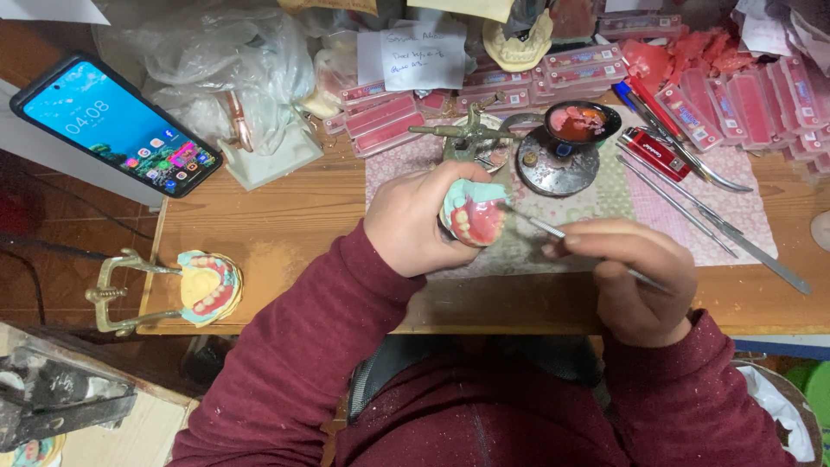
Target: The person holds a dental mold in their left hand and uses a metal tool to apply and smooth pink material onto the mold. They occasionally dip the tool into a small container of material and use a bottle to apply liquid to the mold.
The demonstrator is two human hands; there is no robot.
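My left hand (415,223) grips a denture model (474,214) with pink wax gums, white teeth and a teal base, held just above the wooden table (285,225). My right hand (635,277) holds a thin metal wax tool (553,230) like a pen. The tool's tip touches the right edge of the model. Both arms wear dark red sleeves.
A small black bowl of pink wax (581,123) on a round metal stand sits behind the model. Long metal instruments (709,220) lie to the right. Pink wax boxes (380,117) line the back. A phone (117,125) leans at left; another denture in a brass articulator (186,290) rests at the table's left edge.
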